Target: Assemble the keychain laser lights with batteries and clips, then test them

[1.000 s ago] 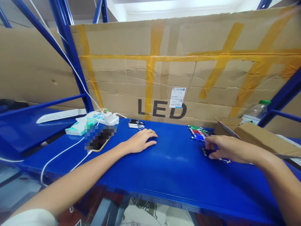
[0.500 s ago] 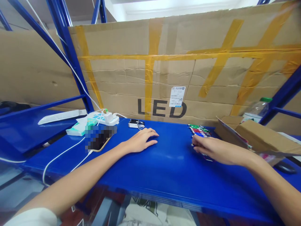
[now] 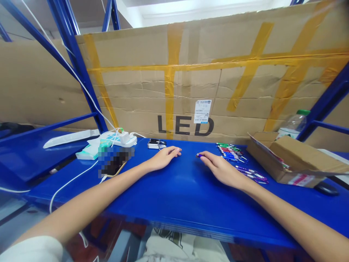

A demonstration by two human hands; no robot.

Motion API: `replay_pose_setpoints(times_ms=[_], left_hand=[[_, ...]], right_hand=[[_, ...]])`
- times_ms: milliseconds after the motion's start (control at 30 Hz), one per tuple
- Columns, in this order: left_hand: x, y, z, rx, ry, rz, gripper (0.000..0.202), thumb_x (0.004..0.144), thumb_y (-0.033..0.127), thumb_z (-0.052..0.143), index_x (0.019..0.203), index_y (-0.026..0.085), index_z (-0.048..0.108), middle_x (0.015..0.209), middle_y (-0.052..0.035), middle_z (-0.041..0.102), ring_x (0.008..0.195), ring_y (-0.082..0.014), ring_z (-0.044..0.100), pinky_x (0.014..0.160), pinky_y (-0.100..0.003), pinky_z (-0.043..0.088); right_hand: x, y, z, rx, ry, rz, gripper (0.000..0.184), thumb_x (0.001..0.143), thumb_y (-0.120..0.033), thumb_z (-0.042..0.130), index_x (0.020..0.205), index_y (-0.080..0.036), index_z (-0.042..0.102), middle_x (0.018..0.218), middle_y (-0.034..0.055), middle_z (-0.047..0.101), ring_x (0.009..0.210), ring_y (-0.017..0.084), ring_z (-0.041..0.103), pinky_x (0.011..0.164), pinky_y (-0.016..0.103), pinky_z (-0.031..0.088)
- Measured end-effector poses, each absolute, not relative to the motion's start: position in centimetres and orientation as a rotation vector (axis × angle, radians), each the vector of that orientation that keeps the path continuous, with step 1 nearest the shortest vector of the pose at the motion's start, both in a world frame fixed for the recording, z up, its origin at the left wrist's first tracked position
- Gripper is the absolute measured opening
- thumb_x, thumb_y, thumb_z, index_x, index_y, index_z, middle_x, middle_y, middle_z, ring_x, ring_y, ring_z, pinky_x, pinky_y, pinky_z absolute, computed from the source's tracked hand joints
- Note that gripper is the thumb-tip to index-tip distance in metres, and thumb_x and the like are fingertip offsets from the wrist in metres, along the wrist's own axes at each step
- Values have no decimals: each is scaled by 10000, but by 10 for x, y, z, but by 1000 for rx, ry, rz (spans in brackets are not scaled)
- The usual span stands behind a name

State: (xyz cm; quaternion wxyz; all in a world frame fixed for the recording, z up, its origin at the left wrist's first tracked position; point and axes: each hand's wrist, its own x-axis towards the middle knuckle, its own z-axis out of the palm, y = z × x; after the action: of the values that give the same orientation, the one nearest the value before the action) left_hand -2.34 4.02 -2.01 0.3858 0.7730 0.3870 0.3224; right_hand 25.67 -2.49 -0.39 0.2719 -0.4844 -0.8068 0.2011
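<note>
My right hand (image 3: 219,169) is closed on a pen (image 3: 199,155), whose dark purple end sticks out past the fingertips while the hand hides the rest. Across from it, my left hand (image 3: 163,159) is over the blue table, fingers loosely bent and holding nothing. Just behind that hand lies a small group of black and white pens (image 3: 157,144). Right of my right hand, green, red and blue pens (image 3: 229,152) lie in rows. Closer to me is a loose pile of purple pens (image 3: 252,174).
An open cardboard box (image 3: 272,165) stands at the right, with a bottle (image 3: 293,123) behind it and a black mouse (image 3: 326,189) in front. On the left are a phone (image 3: 116,163), tissues (image 3: 88,150), cables and a power strip (image 3: 132,140). A large carton (image 3: 136,91) walls the back.
My right hand has moved left from the pens with a pen in its fingers, uncovering the purple pile. My left hand's spread fingers have drawn in and turned slightly.
</note>
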Motion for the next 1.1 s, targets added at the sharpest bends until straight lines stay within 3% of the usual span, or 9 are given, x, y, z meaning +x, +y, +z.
replay_pose_setpoints(times_ms=[133,233,567,833,967,1100], left_hand=[[-14,51,-17,1804,1090,787,742,1027,752,421,1292,125,716,1238,-168,779,1114,-287,709,1008,-426,519],[-8,51,-11,1641,1117,834,778,1031,767,372,1321,124,698,1274,-174,770,1100,-297,720,964,-424,530],[-14,38,-3,1304,875,983,822,1059,766,199,1428,163,618,1485,-183,662,1366,-328,623,1153,-471,471],[-15,27,-2,1331,835,966,813,1051,780,231,1500,196,575,1580,-168,586,1436,-336,572,1188,-487,451],[-14,30,-7,1515,933,962,706,1048,734,417,1465,192,593,1530,-178,627,1357,-328,632,1107,-472,509],[-15,33,-15,1696,991,963,647,1013,694,547,1427,202,616,1451,-171,681,1287,-312,665,1038,-452,534]], right_hand=[[257,-26,-11,-1301,-2126,588,418,1081,-490,388,1297,-255,659,1418,104,714,1343,316,645,1157,474,466],[259,-27,-13,-1309,-2158,611,408,1078,-463,396,1297,-236,655,1382,112,732,1273,309,684,1117,468,493],[257,-35,-14,-1370,-2254,449,382,1051,-430,393,1215,-237,678,1180,114,811,1030,325,768,889,433,552],[260,-36,-15,-1411,-2343,403,382,1082,-423,380,1252,-240,670,1231,119,805,1102,326,763,950,438,546],[259,-39,-11,-1341,-2393,411,377,1112,-441,366,1327,-253,611,1330,114,759,1195,316,726,1030,452,520],[265,-41,-7,-1317,-2499,348,244,1106,-405,417,1159,-255,602,1169,106,747,1056,297,716,927,425,527]])
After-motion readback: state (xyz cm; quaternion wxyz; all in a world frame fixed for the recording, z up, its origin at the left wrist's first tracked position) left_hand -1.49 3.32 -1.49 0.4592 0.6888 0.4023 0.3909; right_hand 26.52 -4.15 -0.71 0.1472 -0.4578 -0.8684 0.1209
